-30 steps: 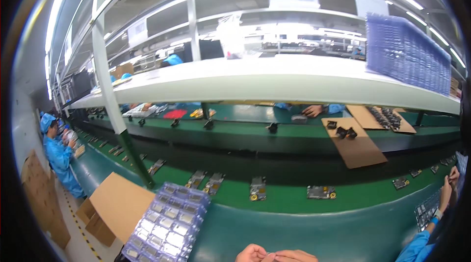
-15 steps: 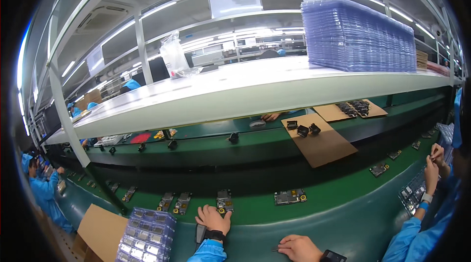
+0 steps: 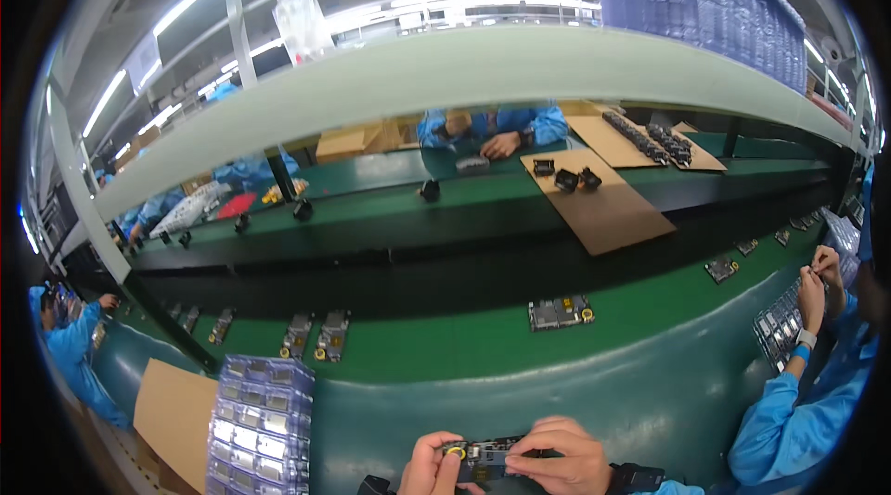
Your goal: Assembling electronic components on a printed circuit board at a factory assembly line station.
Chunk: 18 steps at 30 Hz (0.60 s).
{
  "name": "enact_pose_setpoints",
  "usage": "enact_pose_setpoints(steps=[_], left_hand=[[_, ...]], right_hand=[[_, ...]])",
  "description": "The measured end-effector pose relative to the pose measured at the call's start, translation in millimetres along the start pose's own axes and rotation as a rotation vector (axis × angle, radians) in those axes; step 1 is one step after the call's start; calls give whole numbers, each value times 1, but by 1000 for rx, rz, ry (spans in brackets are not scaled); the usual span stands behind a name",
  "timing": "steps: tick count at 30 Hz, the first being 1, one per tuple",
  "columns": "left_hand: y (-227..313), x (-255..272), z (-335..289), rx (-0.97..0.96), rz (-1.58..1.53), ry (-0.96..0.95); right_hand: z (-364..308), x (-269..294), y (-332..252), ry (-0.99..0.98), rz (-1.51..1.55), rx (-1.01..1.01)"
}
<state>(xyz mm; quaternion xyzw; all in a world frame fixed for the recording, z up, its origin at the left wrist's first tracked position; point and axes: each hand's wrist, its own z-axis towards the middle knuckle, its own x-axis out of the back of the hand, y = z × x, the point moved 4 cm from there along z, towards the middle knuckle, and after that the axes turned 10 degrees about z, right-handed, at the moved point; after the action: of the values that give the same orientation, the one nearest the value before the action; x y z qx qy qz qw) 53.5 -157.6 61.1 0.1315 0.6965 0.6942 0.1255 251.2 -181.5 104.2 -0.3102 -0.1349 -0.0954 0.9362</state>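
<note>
Head view: left hand (image 3: 432, 469) grips yellow-ringed end of flat, dark circuit board (image 3: 483, 460) above smooth green worktop (image 3: 390, 411); right hand (image 3: 562, 456) has fingers closed at its other end, anything between them hidden. Glossy pocketed plastic trays (image 3: 260, 421) at left.

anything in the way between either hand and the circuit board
Nothing visible: the left hand grips the circuit board at its left end, by the yellow ring, and the right hand is at its right end. Whether that hand pinches a small part there, I cannot tell.
</note>
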Motion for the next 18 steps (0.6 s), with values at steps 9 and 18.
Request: enact_pose_setpoints(steps=[9,18], left_hand=[[8,-4,-7,-10,-132,-70],[-5,-3,-10,1,-109,-60]], right_hand=[[-5,-13,-3,2,-13,-84],[-6,-22,1,11,-44,-129]])
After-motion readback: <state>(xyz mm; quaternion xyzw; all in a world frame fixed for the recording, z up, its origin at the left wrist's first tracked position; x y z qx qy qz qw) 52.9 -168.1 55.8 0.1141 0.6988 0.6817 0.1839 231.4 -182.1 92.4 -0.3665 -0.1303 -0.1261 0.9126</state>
